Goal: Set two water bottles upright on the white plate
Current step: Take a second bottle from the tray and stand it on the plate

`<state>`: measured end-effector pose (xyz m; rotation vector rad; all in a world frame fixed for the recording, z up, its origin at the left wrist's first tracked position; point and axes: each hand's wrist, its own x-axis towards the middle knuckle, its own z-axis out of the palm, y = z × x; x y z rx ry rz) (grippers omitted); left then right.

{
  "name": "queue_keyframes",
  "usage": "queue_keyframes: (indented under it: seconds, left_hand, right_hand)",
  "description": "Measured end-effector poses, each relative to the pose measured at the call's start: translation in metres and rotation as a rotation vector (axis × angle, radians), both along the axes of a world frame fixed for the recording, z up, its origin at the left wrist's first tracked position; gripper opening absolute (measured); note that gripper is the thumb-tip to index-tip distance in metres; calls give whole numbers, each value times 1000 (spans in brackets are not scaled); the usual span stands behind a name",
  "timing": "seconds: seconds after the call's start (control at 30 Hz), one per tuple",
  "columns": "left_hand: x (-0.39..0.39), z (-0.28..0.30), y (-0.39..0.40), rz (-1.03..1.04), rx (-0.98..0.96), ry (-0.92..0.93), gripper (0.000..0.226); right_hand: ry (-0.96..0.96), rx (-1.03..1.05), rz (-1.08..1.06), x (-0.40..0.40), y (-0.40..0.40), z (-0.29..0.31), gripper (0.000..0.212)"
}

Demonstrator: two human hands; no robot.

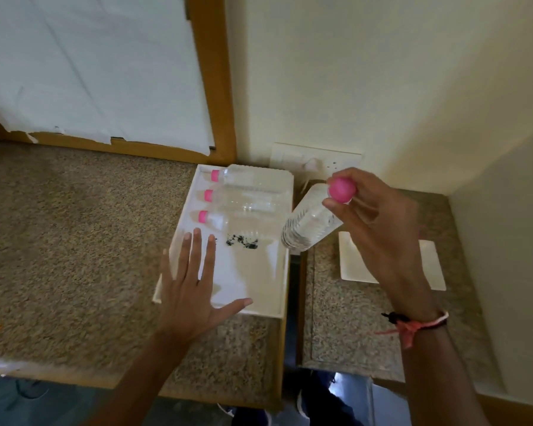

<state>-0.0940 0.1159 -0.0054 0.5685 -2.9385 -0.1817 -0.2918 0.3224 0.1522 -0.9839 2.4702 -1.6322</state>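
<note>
My right hand (pixel 373 219) grips a clear water bottle (pixel 308 222) near its pink cap and holds it tilted in the air, between the white tray and the white plate. The square white plate (pixel 351 262) lies on the right counter, partly hidden by my right hand and wrist. Three more clear bottles with pink caps lie on their sides in the white tray (pixel 243 272): far (pixel 253 176), middle (pixel 246 199) and near (pixel 228 221). My left hand (pixel 191 290) rests open, fingers spread, over the tray's near left edge.
A dark smudge (pixel 242 242) marks the tray floor. A gap (pixel 293 302) separates the left granite counter from the right one. A wall socket plate (pixel 317 162) sits behind the tray. The wall runs close along the right side.
</note>
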Motion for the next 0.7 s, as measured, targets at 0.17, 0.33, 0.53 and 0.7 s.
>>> queue_keyframes:
  seconds: [0.17,0.33,0.53,0.7]
  left_hand:
    - [-50,7,66,-31,23,27,126]
    - [-96,3,125,-89,89,55,126]
    - [-134,-19,171,-99,150,-30,124]
    - [-142,-48,188,-90,164,-152,127]
  right_hand:
    - [11,-108,-50,-42,54,25,27]
    - [43,-194,-145,-88,103,33,29]
    - [69,-97,-147,-136,158,23,26]
    - [65,101,-134,-149,194,-12,29]
